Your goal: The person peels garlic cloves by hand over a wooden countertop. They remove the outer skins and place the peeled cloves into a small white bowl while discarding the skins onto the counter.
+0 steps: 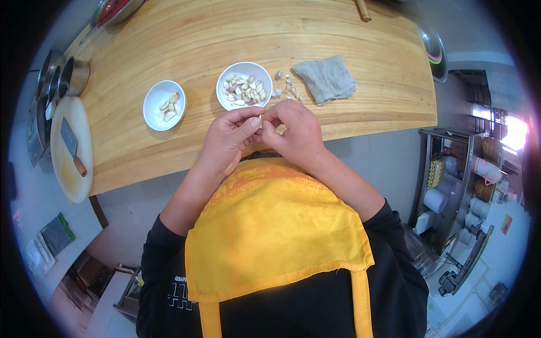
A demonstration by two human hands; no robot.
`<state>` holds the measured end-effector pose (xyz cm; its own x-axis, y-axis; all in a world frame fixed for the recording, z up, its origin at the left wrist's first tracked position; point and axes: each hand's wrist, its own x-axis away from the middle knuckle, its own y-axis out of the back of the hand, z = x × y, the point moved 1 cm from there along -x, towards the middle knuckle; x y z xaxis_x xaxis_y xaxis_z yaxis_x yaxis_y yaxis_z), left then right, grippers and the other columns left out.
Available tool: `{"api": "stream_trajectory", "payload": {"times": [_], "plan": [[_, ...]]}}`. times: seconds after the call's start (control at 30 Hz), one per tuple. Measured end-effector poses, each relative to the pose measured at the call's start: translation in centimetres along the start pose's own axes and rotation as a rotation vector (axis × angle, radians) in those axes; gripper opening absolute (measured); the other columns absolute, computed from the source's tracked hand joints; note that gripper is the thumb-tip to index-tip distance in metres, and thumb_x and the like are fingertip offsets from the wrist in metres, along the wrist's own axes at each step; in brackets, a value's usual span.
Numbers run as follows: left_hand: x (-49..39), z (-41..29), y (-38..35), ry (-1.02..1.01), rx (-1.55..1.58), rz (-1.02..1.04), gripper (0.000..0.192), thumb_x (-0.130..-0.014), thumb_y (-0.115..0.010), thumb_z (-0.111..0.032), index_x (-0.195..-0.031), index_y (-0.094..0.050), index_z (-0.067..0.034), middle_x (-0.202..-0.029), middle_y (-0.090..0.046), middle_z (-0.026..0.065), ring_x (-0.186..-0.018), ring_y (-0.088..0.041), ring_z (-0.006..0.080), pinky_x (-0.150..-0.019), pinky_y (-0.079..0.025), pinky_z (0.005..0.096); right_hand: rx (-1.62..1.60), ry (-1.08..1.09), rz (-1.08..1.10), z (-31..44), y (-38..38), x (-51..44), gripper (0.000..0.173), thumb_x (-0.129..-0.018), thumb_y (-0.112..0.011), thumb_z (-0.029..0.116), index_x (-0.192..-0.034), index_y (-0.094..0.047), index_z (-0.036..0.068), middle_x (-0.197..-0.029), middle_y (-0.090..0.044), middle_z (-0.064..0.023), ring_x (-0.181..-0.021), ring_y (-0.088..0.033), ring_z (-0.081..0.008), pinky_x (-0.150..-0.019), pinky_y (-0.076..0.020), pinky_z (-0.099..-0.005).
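My left hand [226, 137] and my right hand [296, 131] meet at the wooden table's front edge. Between their fingertips is a small garlic clove [261, 121], mostly hidden by the fingers. Just beyond them stands a white bowl [219, 89] holding many garlic cloves [243, 88], some with purplish skin. A second white bowl [151, 105], to the left, contains several pale, peeled-looking cloves [170, 110]. Right of the middle bowl lie scraps of garlic skin [290, 86] and a single purplish clove [278, 74].
A folded grey cloth [325, 80] lies at the right. On the left, a cleaver [69, 137] rests on a round cutting board [69, 181], with metal pots [76, 76] behind. A metal bowl with red contents [116, 10] sits far left; a wooden handle [363, 10] shows at the far edge.
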<state>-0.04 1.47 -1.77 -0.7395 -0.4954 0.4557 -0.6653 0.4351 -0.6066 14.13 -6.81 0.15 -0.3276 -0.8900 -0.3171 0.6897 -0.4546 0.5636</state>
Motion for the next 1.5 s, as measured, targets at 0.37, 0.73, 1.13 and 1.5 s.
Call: {"api": "stream_trajectory", "payload": {"times": [0.37, 0.73, 1.13, 1.5], "plan": [[0.3, -0.6, -0.1, 0.010, -0.007, -0.034, 0.026, -0.092, -0.059, -0.003, -0.118, -0.060, 0.002, -0.100, -0.065, 0.0085, -0.083, -0.062, 0.0131, -0.077, -0.053, 0.0257, 0.036, -0.159, -0.126, -3.2, 0.1, -0.3, 0.010, -0.074, -0.066, 0.003, -0.084, -0.063, 0.003, -0.074, -0.061, -0.0107, -0.069, -0.061, -0.0250, -0.064, -0.0500, -0.0354], [-0.4, 0.2, 0.3, -0.122, -0.394, -0.161, 0.017, -0.089, -0.065, -0.005, -0.105, -0.065, 0.001, -0.089, -0.065, 0.0039, -0.080, -0.061, 0.0104, -0.075, -0.052, 0.0248, 0.383, -0.235, 0.027, -5.4, 0.4, 0.0, 0.012, -0.084, -0.061, 0.013, -0.093, -0.068, 0.007, -0.082, -0.066, -0.0125, -0.081, -0.062, -0.0325, -0.070, -0.0494, -0.0422], [-0.2, 0.4, 0.1, -0.093, -0.522, -0.026, 0.014, -0.094, -0.062, -0.014, -0.098, -0.061, -0.001, -0.079, -0.062, 0.0009, -0.072, -0.057, 0.0076, -0.065, -0.048, 0.0234, -0.355, -0.392, 0.415, -2.5, 1.3, 0.4, 0.016, -0.089, -0.064, 0.019, -0.092, -0.066, 0.003, -0.075, -0.062, -0.0106, -0.068, -0.059, -0.0204, -0.063, -0.0466, -0.0326], [0.5, -0.6, -0.2, -0.340, -1.096, 0.141, 0.027, -0.099, -0.047, -0.025, -0.086, -0.052, -0.002, -0.074, -0.054, 0.0182, -0.070, -0.053, 0.0359, -0.064, -0.042, 0.0409, -0.324, -0.292, 0.467, -0.8, 1.7, 0.9, 0.016, -0.089, -0.063, 0.018, -0.085, -0.063, 0.003, -0.073, -0.062, -0.0131, -0.066, -0.060, -0.0269, -0.061, -0.0473, -0.0367]]}}
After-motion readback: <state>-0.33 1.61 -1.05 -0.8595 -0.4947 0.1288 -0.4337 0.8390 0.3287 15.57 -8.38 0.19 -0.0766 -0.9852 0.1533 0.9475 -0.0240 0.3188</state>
